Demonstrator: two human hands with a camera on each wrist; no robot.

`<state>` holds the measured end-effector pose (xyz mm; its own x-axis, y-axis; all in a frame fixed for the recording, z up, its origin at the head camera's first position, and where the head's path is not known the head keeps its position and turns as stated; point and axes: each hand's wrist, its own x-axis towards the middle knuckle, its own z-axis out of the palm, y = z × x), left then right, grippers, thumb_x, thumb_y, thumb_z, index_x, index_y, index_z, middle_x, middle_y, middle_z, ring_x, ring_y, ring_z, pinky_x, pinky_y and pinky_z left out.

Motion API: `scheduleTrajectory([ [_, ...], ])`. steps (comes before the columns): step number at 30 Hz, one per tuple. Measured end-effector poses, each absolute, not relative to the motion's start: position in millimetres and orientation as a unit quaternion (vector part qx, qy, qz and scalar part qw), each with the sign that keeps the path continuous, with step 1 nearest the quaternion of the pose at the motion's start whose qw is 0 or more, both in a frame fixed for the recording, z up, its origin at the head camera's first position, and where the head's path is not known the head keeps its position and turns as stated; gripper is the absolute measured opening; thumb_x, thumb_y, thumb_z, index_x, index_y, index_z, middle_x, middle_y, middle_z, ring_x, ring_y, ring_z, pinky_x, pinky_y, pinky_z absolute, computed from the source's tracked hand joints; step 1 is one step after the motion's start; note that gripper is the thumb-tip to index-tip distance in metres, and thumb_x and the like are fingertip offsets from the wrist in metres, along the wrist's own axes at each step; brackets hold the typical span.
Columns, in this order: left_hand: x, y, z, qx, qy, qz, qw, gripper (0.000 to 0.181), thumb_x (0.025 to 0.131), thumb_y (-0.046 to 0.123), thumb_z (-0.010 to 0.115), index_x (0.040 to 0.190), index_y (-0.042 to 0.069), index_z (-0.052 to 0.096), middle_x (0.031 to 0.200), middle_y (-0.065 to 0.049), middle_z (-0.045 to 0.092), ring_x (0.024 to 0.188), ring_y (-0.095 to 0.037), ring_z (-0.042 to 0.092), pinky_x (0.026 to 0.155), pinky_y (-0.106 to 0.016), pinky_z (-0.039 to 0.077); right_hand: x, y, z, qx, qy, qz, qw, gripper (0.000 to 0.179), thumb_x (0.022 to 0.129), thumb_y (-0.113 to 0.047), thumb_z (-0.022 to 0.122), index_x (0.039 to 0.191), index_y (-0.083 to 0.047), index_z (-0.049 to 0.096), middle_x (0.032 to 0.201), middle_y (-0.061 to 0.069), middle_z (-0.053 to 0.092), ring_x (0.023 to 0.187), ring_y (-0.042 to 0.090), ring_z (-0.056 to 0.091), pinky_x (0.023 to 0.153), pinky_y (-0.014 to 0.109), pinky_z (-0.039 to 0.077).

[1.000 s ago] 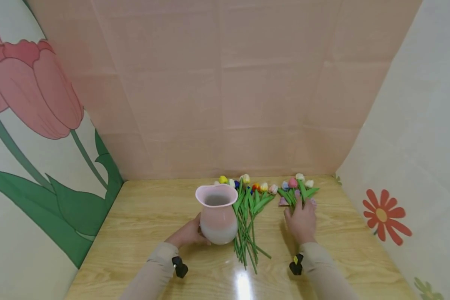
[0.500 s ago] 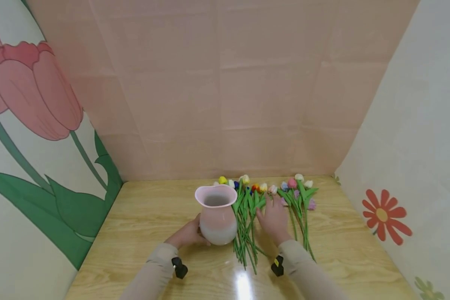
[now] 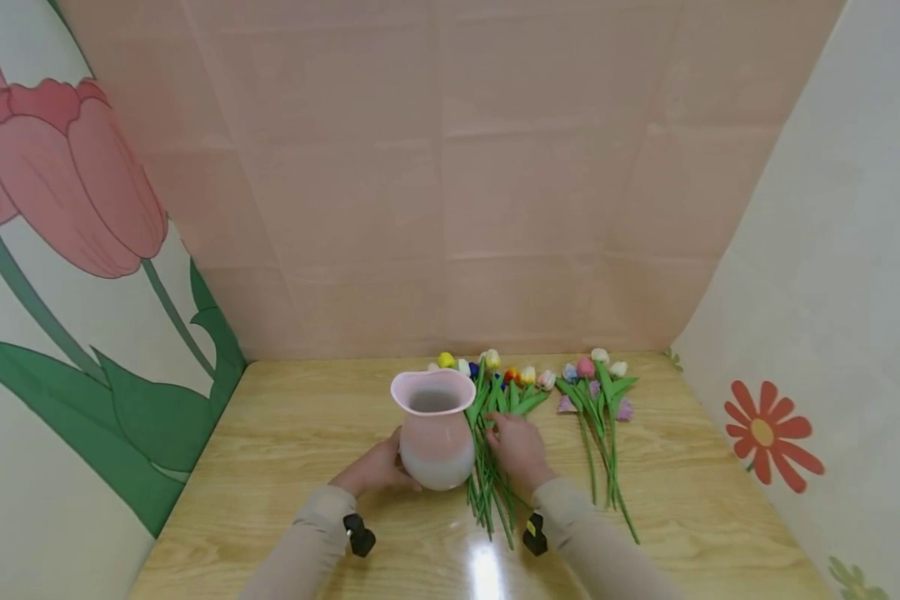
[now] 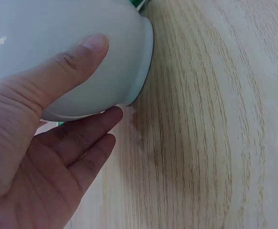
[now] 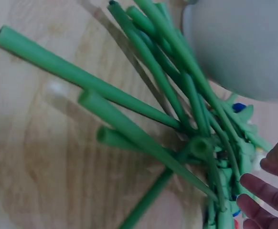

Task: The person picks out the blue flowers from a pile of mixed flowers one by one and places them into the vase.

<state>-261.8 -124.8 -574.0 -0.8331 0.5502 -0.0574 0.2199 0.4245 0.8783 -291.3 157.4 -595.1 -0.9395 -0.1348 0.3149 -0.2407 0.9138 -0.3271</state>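
Observation:
A vase [image 3: 437, 450] with a flared rim, pink above and whitish below, stands upright on the table. My left hand [image 3: 378, 467] grips its lower left side; in the left wrist view the thumb [image 4: 77, 64] lies on the near side and fingers [image 4: 84, 138] reach round underneath. Right of the vase lies a bunch of artificial tulips [image 3: 487, 492], green-stemmed with yellow, white, blue and red heads. Over their upper stems is my right hand [image 3: 517, 446]. The right wrist view shows its fingers [image 5: 265, 195] loosely bent beside the stems [image 5: 144, 138], thumb apart, nothing pinched.
Another small group of tulips [image 3: 603, 408] with pink, white, blue and purple heads lies to the right. The wooden table [image 3: 307, 400] meets a plain pinkish backdrop [image 3: 450, 208] behind. Flower-printed sheets [image 3: 817, 333] flank both sides.
My right hand has moved left, from the right-hand tulips to the stems of the bunch beside the vase. The right-hand group's stems are now uncovered. My left hand and the vase stay put.

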Motion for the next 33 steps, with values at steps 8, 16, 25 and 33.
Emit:
scheduleTrajectory([
  [8, -263, -126, -575, 0.236, 0.826, 0.483, 0.171, 0.097, 0.072, 0.007, 0.085, 0.148, 0.006, 0.025, 0.148, -0.016, 0.04, 0.133, -0.03, 0.044, 0.108, -0.045, 0.037, -293, 151, -605, 0.087, -0.974, 0.178, 0.112, 0.013, 0.09, -0.022, 0.065, 0.099, -0.012, 0.068, 0.079, 0.002, 0.067, 0.07, 0.023, 0.062, 0.061, 0.041, 0.049],
  [16, -263, -127, -573, 0.248, 0.823, 0.484, 0.165, 0.098, 0.072, 0.007, 0.085, 0.148, 0.005, 0.023, 0.148, -0.018, 0.04, 0.131, -0.034, 0.045, 0.106, -0.046, 0.04, -298, 147, -610, 0.077, -0.971, 0.2, 0.11, 0.009, 0.087, -0.023, 0.067, 0.087, -0.014, 0.064, 0.076, 0.001, 0.065, 0.066, 0.022, 0.06, 0.058, 0.039, 0.047],
  [25, -263, -125, -577, 0.246, 0.823, 0.485, 0.165, 0.095, 0.073, 0.009, 0.085, 0.147, 0.005, 0.026, 0.147, -0.018, 0.042, 0.129, -0.033, 0.049, 0.105, -0.046, 0.042, -301, 146, -618, 0.009, -0.964, 0.252, 0.082, 0.013, 0.082, -0.021, 0.071, 0.084, -0.016, 0.059, 0.073, 0.0, 0.062, 0.063, 0.016, 0.056, 0.052, 0.033, 0.043],
  [33, -263, -126, -577, 0.234, 0.83, 0.477, 0.168, 0.096, 0.072, 0.011, 0.086, 0.147, 0.009, 0.026, 0.147, -0.015, 0.043, 0.13, -0.031, 0.047, 0.106, -0.046, 0.04, -299, 147, -613, -0.061, -0.933, 0.347, 0.074, 0.052, 0.083, -0.021, 0.065, 0.127, -0.008, 0.041, 0.063, 0.002, 0.054, 0.052, 0.018, 0.05, 0.045, 0.032, 0.035],
])
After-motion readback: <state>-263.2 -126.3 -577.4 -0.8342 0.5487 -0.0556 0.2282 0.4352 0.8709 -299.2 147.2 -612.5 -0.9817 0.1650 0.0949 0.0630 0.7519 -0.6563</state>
